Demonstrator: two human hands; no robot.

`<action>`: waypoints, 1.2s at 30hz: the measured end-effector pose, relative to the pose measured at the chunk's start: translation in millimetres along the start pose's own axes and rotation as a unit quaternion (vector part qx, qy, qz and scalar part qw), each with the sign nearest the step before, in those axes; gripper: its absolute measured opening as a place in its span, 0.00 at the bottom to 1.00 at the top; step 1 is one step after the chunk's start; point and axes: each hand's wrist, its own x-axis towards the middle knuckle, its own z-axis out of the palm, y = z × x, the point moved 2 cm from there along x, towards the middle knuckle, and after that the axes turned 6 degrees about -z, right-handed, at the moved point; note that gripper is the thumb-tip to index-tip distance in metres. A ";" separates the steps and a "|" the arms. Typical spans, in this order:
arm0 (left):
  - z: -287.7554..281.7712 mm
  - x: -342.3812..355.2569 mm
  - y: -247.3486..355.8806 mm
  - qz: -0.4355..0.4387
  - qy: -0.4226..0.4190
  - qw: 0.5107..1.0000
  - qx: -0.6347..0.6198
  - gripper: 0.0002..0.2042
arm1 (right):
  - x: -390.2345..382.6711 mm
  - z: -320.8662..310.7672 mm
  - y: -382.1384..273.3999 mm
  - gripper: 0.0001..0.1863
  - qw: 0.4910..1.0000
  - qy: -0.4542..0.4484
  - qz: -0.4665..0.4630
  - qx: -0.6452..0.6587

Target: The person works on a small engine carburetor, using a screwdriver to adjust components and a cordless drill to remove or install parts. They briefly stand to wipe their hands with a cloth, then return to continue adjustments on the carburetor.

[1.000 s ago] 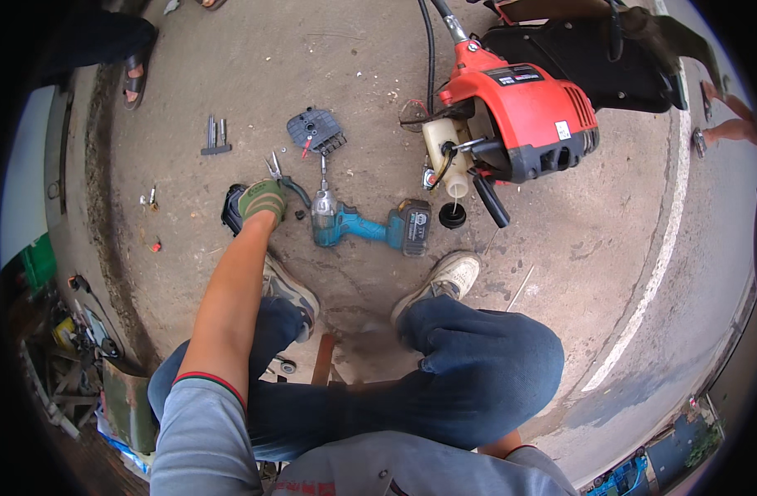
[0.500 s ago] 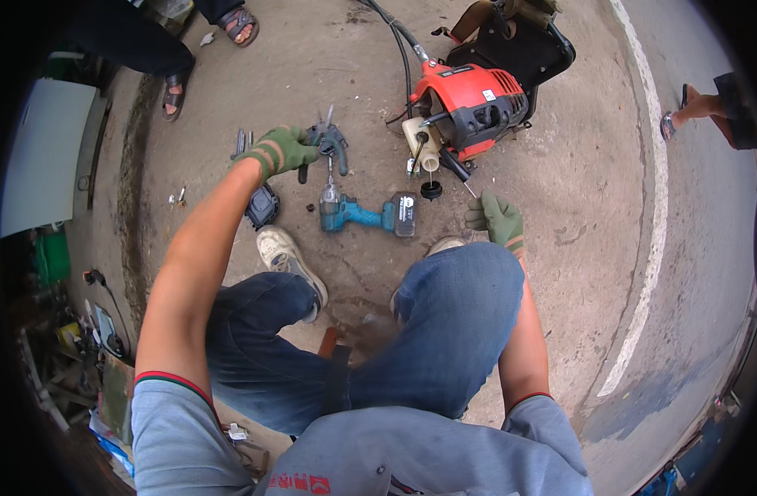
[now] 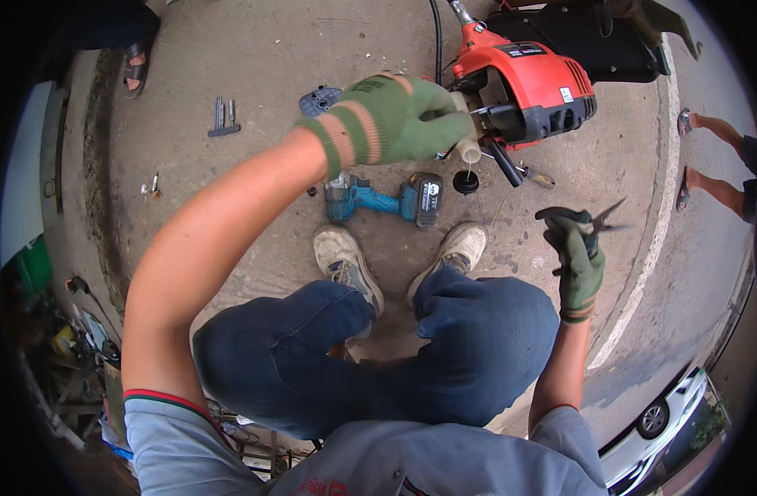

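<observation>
My left hand [image 3: 403, 124], in a green glove, reaches over the translucent plastic tank [image 3: 469, 151] with its fingers closed around it. The tank sits beside the red-and-black engine unit [image 3: 540, 83]; a thin tube runs from its neck to a black cap [image 3: 465, 182] below. Off to the right, my right hand [image 3: 578, 256], also gloved, grips pliers [image 3: 597, 223] whose jaws are apart. A blue cordless power tool [image 3: 370, 198] lies below my left hand, with a grey plastic cover [image 3: 319, 101] behind that hand. A screwdriver [image 3: 535, 176] lies by the black handle.
Metal tools [image 3: 224, 130] and small parts [image 3: 151, 188] lie on the left concrete. Other people's legs show at upper left [image 3: 133, 70] and right [image 3: 717, 190]. My shoes and knees are below. Road with a white line [image 3: 626, 322] and white car [image 3: 659, 417] is rightward; clutter is left.
My left hand lifted the pliers, then moved right onto the tank. The pliers are now in my right hand, which rose from beside my knee. The person at right has shifted along the road.
</observation>
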 end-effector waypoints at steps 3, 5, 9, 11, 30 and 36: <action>-26.8 4.8 -62.2 -0.156 -0.096 0.981 0.068 0.18 | -97.8 -44.7 130.1 0.23 0.944 0.163 0.286 0.020; -15.9 3.6 -112.1 -0.235 -0.174 0.952 0.096 0.19 | -188.1 -53.5 205.4 0.21 0.879 0.171 0.444 0.000; 38.8 11.0 -127.5 -0.258 -0.238 0.931 0.101 0.32 | -324.8 -35.8 242.6 0.19 0.798 0.156 0.582 -0.010; 66.8 20.1 -140.1 -0.183 -0.212 0.955 0.092 0.39 | -344.2 -18.6 241.8 0.18 0.795 0.145 0.589 0.004; 162.4 52.5 -158.0 -0.098 -0.069 0.977 -0.174 0.34 | -213.7 -5.0 160.1 0.18 0.946 0.238 0.203 0.085; 89.1 34.7 -122.4 -0.064 -0.086 0.994 -0.029 0.31 | -48.0 10.0 39.1 0.13 0.990 -0.014 -0.052 0.133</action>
